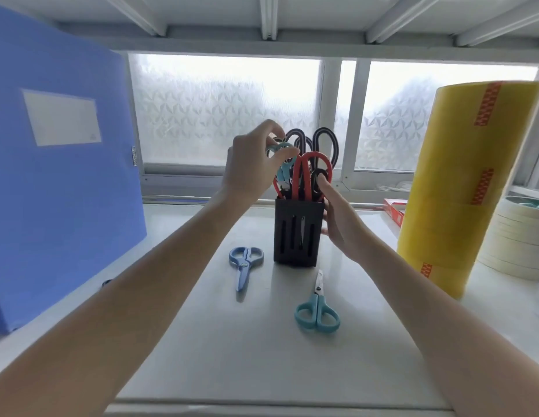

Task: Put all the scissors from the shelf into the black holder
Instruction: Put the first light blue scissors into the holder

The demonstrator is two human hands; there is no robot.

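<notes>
Centre frame: left hand (250, 168) pinched teal scissors (282, 171) in black holder (298, 236); right hand (342, 227), fingers straight, touched holder's side.

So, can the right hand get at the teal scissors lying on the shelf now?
Probably yes: the right hand rests against the black holder, and bare shelf lies between it and the teal scissors.

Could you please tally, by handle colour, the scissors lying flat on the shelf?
Blue scissors: 1
Teal scissors: 1
Total flat on the shelf: 2
Not counted: another teal pair, pinched by the left hand at the black holder.
</notes>
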